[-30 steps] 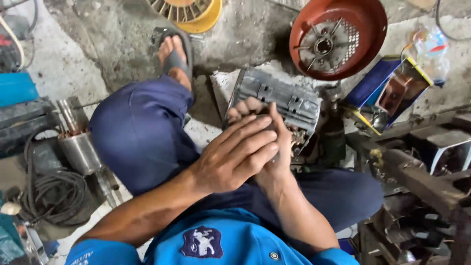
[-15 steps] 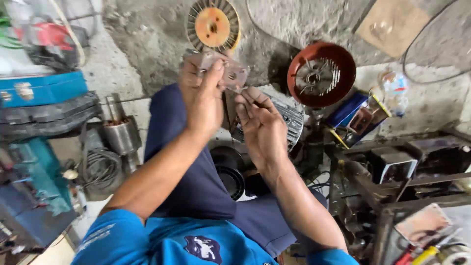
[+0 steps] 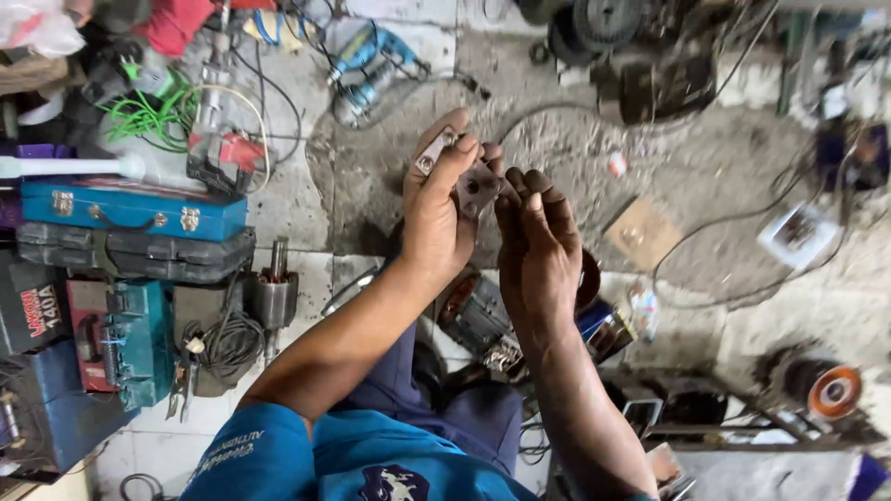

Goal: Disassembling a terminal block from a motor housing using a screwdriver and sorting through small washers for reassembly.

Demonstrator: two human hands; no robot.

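Observation:
My left hand (image 3: 436,209) is raised in front of me and grips a small flat grey metal plate (image 3: 475,188) with holes in it, fingers wrapped over its top edge. My right hand (image 3: 536,246) is held up beside it, fingertips touching the plate's right edge. Both hands are dark with grease. Below them, partly hidden by my arms, a grey motor body (image 3: 483,325) lies by my blue trouser leg.
On the left stand a blue tool case (image 3: 130,209), a dark case (image 3: 139,255) and a teal machine (image 3: 125,343). A blue drill (image 3: 371,65), green wire (image 3: 153,116) and cables lie on the concrete floor. A disc with an orange centre (image 3: 831,390) sits at the right.
Both hands have lifted the metal plate from my lap up in front of me. The view has tilted upward, showing more of the floor and tools.

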